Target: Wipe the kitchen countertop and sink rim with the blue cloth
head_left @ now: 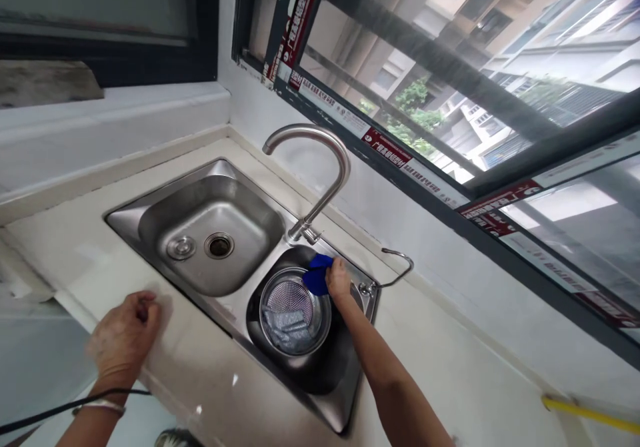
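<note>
Cloth [318, 272], blue and bunched, sits under my right hand [338, 279] at the far edge of the sink's smaller bowl, just below the foot of the tap.

Largest around me is the window [500, 87], its dark frame running along the wall with red and white stickers on it. Below it spreads the pale table [450, 354], into which the steel sink [150, 210] is set. The sink has two bowls: the bigger one on the left holds only a drain and a plug, and the smaller one on the right holds a round metal strainer basket [295, 310] with something grey lying in it. The curved tap [320, 167] rises between the two bowls at the back.

My right hand is closed over the cloth, pressing it against the sink rim beside the basket. My left hand [125, 337] rests on the table at the near side of the sink, fingers curled in loosely and holding nothing, with a bangle [100, 406] on the wrist.
</note>
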Demonstrator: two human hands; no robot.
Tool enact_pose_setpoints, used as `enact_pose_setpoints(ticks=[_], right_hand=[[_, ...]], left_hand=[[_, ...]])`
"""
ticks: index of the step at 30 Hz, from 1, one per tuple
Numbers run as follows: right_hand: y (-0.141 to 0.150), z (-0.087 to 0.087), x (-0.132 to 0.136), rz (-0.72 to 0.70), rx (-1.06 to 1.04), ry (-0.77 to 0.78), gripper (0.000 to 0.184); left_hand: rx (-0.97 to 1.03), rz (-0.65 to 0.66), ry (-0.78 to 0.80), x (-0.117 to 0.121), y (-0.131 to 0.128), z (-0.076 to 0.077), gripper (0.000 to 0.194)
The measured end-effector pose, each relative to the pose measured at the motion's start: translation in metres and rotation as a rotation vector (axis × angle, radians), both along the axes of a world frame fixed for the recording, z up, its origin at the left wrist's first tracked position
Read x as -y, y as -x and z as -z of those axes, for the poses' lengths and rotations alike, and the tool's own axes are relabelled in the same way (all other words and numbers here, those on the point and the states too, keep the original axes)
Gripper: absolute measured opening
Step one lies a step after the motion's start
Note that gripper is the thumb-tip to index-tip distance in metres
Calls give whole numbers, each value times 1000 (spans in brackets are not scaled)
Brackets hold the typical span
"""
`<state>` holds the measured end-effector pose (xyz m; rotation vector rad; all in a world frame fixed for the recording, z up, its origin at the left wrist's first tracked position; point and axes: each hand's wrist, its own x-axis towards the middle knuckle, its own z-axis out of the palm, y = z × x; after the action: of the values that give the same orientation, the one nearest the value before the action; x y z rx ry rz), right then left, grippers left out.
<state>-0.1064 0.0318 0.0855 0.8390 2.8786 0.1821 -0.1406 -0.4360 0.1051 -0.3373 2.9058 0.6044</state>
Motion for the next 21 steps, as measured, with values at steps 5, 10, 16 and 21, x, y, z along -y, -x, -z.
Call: enact_pose_setpoints(ticks=[5, 10, 16, 21], right_hand=[[47, 5, 28, -10, -21, 49, 25], [68, 7, 38, 15, -43, 71, 24], [34, 8, 18, 11, -4, 49, 24], [-12, 11, -1, 72, 30, -48, 27]], left_hand=[[131, -89, -3, -7, 2, -18, 49], [191, -115, -15, -7, 5, -22, 46], [120, -114, -13, -2, 5, -11, 45], [80, -76, -53, 1, 4, -9, 45]])
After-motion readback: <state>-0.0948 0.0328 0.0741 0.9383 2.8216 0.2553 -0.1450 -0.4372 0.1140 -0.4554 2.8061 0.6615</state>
